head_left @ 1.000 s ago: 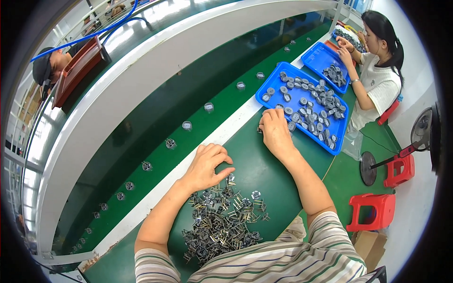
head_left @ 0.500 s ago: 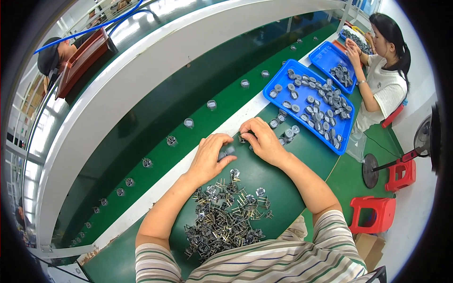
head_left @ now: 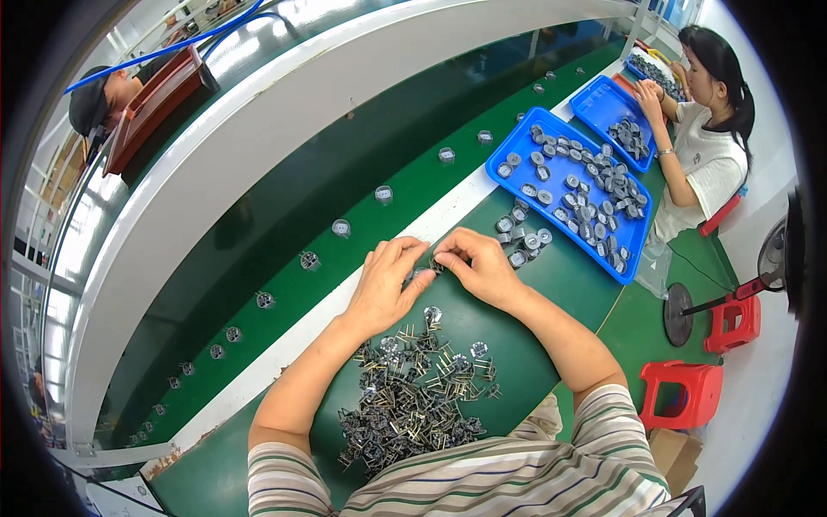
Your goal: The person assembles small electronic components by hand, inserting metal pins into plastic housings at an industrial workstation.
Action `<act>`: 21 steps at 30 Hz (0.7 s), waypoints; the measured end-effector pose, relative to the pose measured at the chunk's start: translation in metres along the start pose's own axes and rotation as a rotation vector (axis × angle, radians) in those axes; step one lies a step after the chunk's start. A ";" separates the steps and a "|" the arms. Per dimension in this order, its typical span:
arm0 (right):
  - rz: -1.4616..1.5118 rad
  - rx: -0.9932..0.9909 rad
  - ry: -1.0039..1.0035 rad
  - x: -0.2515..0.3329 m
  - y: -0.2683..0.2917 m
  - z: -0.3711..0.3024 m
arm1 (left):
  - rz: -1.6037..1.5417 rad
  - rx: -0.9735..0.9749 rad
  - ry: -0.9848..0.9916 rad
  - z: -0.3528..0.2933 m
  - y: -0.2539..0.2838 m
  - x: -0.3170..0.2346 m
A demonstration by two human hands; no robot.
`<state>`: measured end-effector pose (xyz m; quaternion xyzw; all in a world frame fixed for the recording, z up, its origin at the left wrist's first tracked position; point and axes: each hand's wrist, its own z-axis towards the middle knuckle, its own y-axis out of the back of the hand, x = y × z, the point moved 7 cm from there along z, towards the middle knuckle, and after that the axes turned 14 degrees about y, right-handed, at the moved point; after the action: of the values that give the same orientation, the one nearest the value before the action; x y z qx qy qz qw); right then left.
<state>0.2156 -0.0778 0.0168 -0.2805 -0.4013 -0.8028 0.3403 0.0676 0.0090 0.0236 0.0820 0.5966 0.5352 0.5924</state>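
Your left hand (head_left: 383, 283) was over the tabletop (head_left: 517, 345), near its white edge strip (head_left: 301, 334). Its grip was nearly closed, thumb and fingers around a grey cap (head_left: 416, 273), mostly hidden behind the thumb. Your right hand (head_left: 479, 270) was just beside it, fingers bent, its grip pinched on a small pronged part (head_left: 437, 264). Part and cap were close together between your two hands; could not tell whether they touched.

A pile of pronged parts (head_left: 409, 414) lay on the tabletop between your forearms, close to your striped shirt (head_left: 482, 474). A few pieces were scattered along its upper edge. Loose grey caps (head_left: 531, 242) sat in a cluster beyond your right hand, beside a blue tray (head_left: 519, 142) holding many more. A second blue tray (head_left: 594, 99), also with caps, was just past it, in front of a seated co-worker (head_left: 711, 164).

Beyond the edge strip, a row of small round pieces was spaced out along the green belt (head_left: 413, 177).
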 end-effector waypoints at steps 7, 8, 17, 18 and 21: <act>0.031 0.059 -0.081 0.004 -0.003 0.004 | -0.077 0.092 0.102 0.000 0.001 0.012; 0.045 0.099 -0.065 0.008 -0.007 0.005 | -0.072 0.086 0.099 -0.001 0.000 0.014; -0.209 0.124 0.286 0.023 -0.014 0.009 | -0.070 0.095 0.085 0.001 -0.006 0.014; -0.231 0.135 0.323 0.027 -0.016 0.008 | -0.071 0.097 0.085 0.000 -0.006 0.014; -0.183 0.146 0.316 0.024 -0.019 0.008 | -0.090 0.111 0.092 0.000 -0.006 0.014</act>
<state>0.1882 -0.0703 0.0295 -0.0879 -0.4240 -0.8330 0.3443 0.0670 0.0168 0.0110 0.0630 0.6549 0.4774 0.5824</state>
